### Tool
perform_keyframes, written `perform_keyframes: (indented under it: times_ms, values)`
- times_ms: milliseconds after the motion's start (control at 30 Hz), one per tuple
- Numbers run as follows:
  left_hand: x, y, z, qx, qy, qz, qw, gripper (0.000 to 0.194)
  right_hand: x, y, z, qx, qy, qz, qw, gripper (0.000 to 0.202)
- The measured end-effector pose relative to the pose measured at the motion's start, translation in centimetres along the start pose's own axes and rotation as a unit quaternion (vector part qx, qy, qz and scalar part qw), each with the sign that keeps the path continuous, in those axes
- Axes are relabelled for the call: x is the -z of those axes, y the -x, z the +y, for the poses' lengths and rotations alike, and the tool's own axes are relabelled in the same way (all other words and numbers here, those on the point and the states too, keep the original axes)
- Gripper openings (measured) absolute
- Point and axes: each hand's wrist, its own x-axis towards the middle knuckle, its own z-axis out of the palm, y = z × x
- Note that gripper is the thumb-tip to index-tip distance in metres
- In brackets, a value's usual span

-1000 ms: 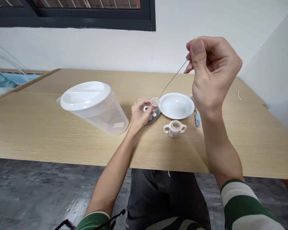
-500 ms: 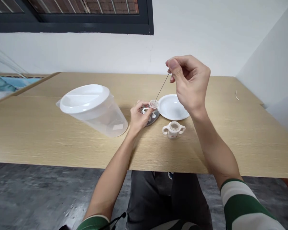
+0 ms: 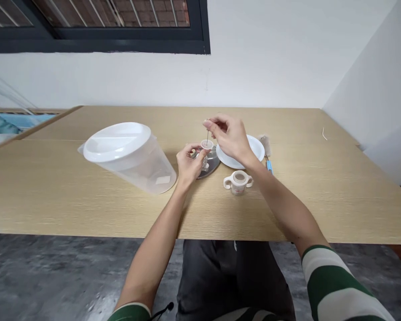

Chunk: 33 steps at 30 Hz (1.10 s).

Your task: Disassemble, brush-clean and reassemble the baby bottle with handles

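My left hand [image 3: 188,166] pinches a small, pale, see-through round piece with a wide rim [image 3: 209,143]. In the fingertips of my right hand [image 3: 232,139] is a thin dark wire-like stick [image 3: 207,136]. It points straight down, with its lower end inside the round piece; what is at that end is hidden. Under my left hand lies a grey round dish [image 3: 214,166] with small white and clear parts [image 3: 205,166] on it. A small two-handled cup [image 3: 238,183] stands upright, without a lid, nearer the table's front edge.
On the left, a large translucent pitcher [image 3: 137,165] with a white lid stands on the table. A white plate [image 3: 256,150] sits partly behind my right hand. Beyond my right forearm lies a brush with a blue handle [image 3: 269,166]. A thin white bent piece [image 3: 324,134] is far right.
My right hand has come down and left, taking the wire deeper into the round piece and upright. The blue-handled brush, hidden before, now shows. My left hand has barely moved.
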Motion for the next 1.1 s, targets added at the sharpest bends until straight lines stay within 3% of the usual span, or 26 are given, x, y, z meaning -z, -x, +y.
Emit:
perform_keyframes:
  times_ms: [167,433,967,1100]
  values:
    - [0.1,-0.2,0.4,-0.006,0.003,0.008,1.0,0.017,-0.9,0.2,0.3,0.0,0.024,-0.062,0.998,0.026]
    - [0.3,-0.4,0.7,-0.011,-0.004,-0.013,1.0,0.019,-0.5,0.5,0.1,0.025,-0.01,-0.036,0.999,0.03]
    - [0.4,0.1,0.3,-0.045,-0.032,-0.042,0.998,0.01,2.4,0.4,-3.2,0.05,-0.016,0.111,0.992,0.043]
    - [0.6,0.1,0.1,-0.058,-0.084,-0.054,0.993,0.008,3.6,0.1,-4.0,0.078,-0.034,0.177,0.981,0.043]
